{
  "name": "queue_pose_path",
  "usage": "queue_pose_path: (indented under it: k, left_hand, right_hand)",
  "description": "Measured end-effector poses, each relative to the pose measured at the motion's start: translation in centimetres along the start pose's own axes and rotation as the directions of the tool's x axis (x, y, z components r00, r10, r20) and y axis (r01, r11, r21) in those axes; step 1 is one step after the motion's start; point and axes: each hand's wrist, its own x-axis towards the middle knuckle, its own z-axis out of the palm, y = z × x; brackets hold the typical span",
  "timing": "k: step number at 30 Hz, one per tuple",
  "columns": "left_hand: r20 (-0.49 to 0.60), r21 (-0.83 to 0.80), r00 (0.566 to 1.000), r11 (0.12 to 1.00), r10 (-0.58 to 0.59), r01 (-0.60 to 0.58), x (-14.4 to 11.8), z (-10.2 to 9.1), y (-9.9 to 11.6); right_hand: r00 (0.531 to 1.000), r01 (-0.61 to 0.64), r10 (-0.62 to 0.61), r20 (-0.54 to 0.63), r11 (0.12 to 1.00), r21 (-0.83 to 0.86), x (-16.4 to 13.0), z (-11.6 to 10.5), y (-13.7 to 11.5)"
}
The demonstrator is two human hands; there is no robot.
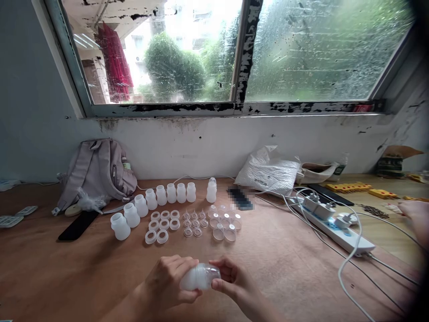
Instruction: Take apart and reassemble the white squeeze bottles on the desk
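A translucent white baby bottle (pixel 198 277) lies tilted sideways between my hands, low over the front of the table. My left hand (pixel 170 279) is wrapped round its body. At its other end, the fingers of my right hand (pixel 233 282) grip the clear cap (pixel 212 271). Beyond my hands stand several open bottle bodies (pixel 141 205) in a curved row. Nearer lie screw rings (pixel 162 236), clear nipples (pixel 195 223) and clear caps (pixel 218 232), grouped side by side. One capped bottle (pixel 211 190) stands upright behind them.
A backpack (pixel 100 172) leans on the wall at left, with a black phone (pixel 78 226) before it. To the right are a silver bag (pixel 268 172), a power strip (pixel 335 228) with loose white cables, and yellow parts (pixel 348 187). Another person's hand (pixel 415 217) shows at the right edge.
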Motion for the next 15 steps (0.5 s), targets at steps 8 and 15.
queue_pose_path:
  k: [8,15]
  left_hand:
    - [0.094,-0.164,0.978,0.966,-0.185,0.198,1.3,-1.2,0.0]
    - [0.186,-0.164,0.955,0.951,-0.233,0.263,1.6,-2.2,1.0]
  right_hand:
    - [0.989,0.141,-0.126,0.078,0.963,-0.231,0.2,0.0,-1.3]
    - [0.940,0.271,-0.339,0.030,0.692,-0.669,1.7,1.4,-1.8]
